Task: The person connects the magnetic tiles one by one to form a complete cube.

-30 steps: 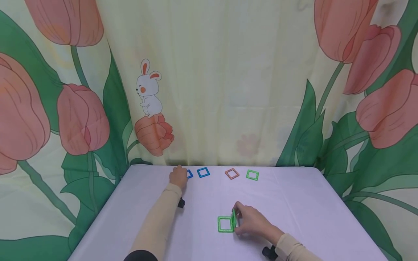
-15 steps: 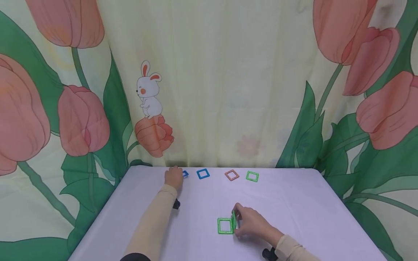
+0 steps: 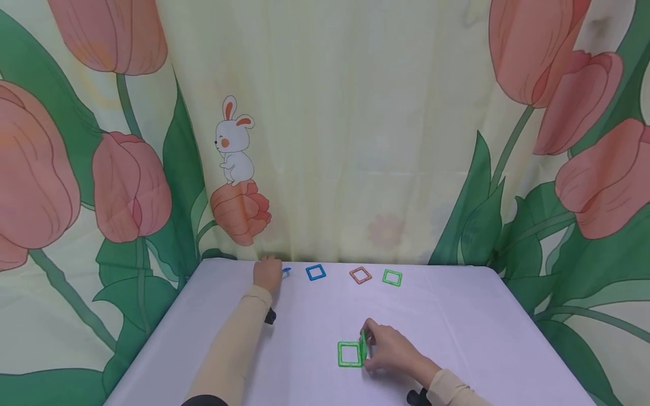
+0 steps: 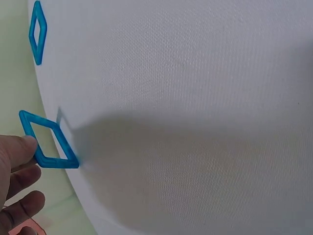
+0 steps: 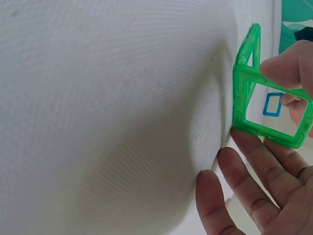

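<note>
Your left hand pinches one side of a blue, four-sided, plastic-looking open frame, tilted at your fingertips. Your right hand grips a green, square, plastic-looking frame, upright between thumb and fingers. Judged light, stiff and slightly slippery; hold both by the rims. Finish: glossy green, plainer blue, hollow centres, rounded corners.

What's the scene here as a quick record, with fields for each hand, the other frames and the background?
Left hand: at the table's far edge, holding a tilted blue frame
Right hand: holding an upright green frame
Beside the right hand's frame: flat green frame, meeting its lower edge
Far row, left to right: flat blue frame, orange frame, far green frame
Surface: pale table
Background: curtain with tulips and a rabbit
</note>
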Motion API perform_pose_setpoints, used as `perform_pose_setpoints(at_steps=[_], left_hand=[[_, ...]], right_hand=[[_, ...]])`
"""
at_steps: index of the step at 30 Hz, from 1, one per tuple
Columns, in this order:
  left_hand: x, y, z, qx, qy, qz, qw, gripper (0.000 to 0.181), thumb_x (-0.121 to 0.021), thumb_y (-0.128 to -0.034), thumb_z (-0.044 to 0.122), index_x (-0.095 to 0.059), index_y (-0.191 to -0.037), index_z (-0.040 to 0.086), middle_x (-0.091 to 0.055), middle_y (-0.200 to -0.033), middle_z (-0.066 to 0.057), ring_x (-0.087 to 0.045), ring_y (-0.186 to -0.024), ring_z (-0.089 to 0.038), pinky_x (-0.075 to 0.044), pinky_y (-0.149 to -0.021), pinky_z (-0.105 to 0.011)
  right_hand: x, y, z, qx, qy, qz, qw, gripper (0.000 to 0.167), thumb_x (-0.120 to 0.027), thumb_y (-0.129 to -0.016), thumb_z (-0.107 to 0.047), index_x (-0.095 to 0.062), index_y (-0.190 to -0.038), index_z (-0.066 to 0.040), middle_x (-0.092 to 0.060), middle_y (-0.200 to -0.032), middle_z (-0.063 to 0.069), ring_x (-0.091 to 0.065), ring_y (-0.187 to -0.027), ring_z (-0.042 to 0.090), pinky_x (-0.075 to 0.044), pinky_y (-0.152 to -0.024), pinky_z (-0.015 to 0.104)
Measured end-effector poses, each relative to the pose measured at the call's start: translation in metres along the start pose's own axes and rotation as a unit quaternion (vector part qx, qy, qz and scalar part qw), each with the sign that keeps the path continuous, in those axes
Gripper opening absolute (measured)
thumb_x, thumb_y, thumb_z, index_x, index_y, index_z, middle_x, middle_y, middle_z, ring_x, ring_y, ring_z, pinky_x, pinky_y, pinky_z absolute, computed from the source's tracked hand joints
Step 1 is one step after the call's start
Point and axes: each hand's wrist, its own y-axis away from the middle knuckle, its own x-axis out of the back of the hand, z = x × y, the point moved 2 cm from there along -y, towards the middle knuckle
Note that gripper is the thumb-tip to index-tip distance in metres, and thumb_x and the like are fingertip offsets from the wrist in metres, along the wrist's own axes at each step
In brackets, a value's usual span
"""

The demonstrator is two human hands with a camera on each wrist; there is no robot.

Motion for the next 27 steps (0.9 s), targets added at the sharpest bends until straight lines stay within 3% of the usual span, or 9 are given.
perform_pose_setpoints(at_steps=[4, 9, 19, 24, 27], left_hand=[[0.008, -0.011, 0.001, -0.007, 0.002, 0.008, 0.9999, 0.009, -0.077, -0.0895, 0.013, -0.076, -0.087, 0.005, -0.070, -0.090, -0.016, -0.065, -0.089, -0.034, -0.055, -0.076, -0.049], [0.010, -0.018, -0.001, -0.033, 0.006, 0.064, 0.9974, 0.012, -0.070, -0.0884, 0.004, -0.074, -0.078, 0.004, -0.068, -0.081, -0.015, -0.064, -0.081, -0.034, -0.055, -0.070, -0.048], [0.012, -0.010, -0.004, -0.068, 0.003, 0.150, 0.9863, 0.017, -0.069, -0.0812, -0.001, -0.068, -0.066, 0.006, -0.064, -0.070, -0.012, -0.062, -0.070, -0.031, -0.053, -0.062, -0.045], [0.011, -0.007, -0.004, -0.074, -0.017, 0.129, 0.9887, 0.016, -0.074, -0.0815, 0.001, -0.069, -0.067, 0.005, -0.064, -0.070, -0.010, -0.063, -0.070, -0.028, -0.053, -0.064, -0.041], [0.009, -0.003, -0.005, -0.071, -0.019, 0.110, 0.9912, 0.015, -0.075, -0.0820, 0.002, -0.070, -0.069, 0.006, -0.064, -0.071, -0.010, -0.063, -0.071, -0.028, -0.054, -0.066, -0.040]], right_hand=[[0.009, -0.005, -0.001, -0.002, -0.002, 0.006, 1.0000, 0.059, -0.091, -0.063, -0.022, -0.059, -0.112, -0.017, -0.070, -0.099, -0.001, -0.067, -0.091, 0.020, -0.057, -0.082, 0.046], [0.015, -0.007, 0.000, 0.001, -0.006, 0.010, 0.9999, 0.057, -0.091, -0.064, -0.021, -0.059, -0.111, -0.017, -0.068, -0.096, -0.003, -0.063, -0.087, 0.017, -0.055, -0.078, 0.043], [0.009, -0.003, 0.000, 0.025, -0.019, 0.013, 0.9994, 0.051, -0.087, -0.062, -0.021, -0.058, -0.105, -0.021, -0.064, -0.088, -0.009, -0.057, -0.077, 0.010, -0.049, -0.069, 0.032], [0.003, -0.006, 0.008, 0.032, -0.062, -0.007, 0.9975, 0.049, -0.091, -0.067, -0.028, -0.060, -0.103, -0.019, -0.067, -0.087, -0.009, -0.062, -0.077, 0.010, -0.054, -0.071, 0.037], [-0.014, -0.021, 0.030, 0.026, -0.066, -0.015, 0.9974, 0.052, -0.093, -0.070, -0.044, -0.061, -0.103, -0.019, -0.069, -0.086, -0.008, -0.065, -0.077, 0.012, -0.057, -0.074, 0.043]])
